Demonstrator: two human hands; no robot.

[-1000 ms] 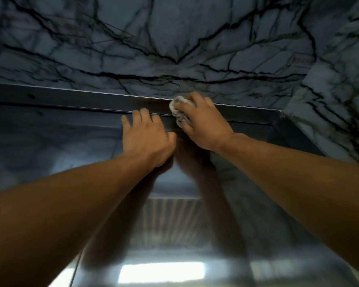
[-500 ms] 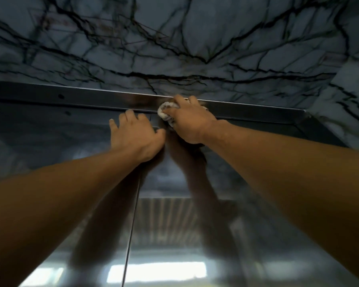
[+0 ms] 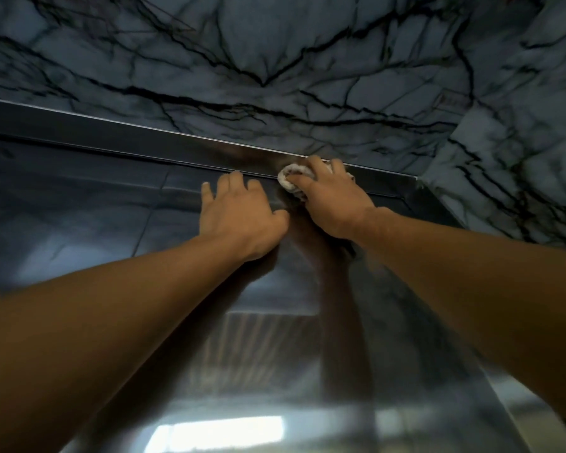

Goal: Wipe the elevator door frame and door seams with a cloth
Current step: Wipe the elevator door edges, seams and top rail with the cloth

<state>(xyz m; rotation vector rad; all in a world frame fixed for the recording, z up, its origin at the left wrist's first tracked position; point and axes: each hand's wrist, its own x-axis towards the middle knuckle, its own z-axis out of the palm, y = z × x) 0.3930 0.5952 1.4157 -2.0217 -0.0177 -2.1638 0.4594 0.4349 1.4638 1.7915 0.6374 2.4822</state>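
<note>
Head view: I look steeply upward along the polished stainless-steel elevator door panel, which fills the lower and left part of the frame and mirrors both forearms. Along its top runs the dark brushed-metal door frame header, crossing the picture from the left edge down toward the right corner. Above it I see grey marble wall cladding with black veins.

Near the centre, the left hand lies flat on the door panel just below the header. Its fingers are extended and slightly spread, the tips reaching the seam under the header, and it grips nothing.

Just beside it to the right, the right hand presses a crumpled white cloth against the header. The fingers are curled and clamped over the wad; only its left part shows past the knuckles. The cloth touches the header face and the seam below it, near the upper right corner of the frame.
</note>
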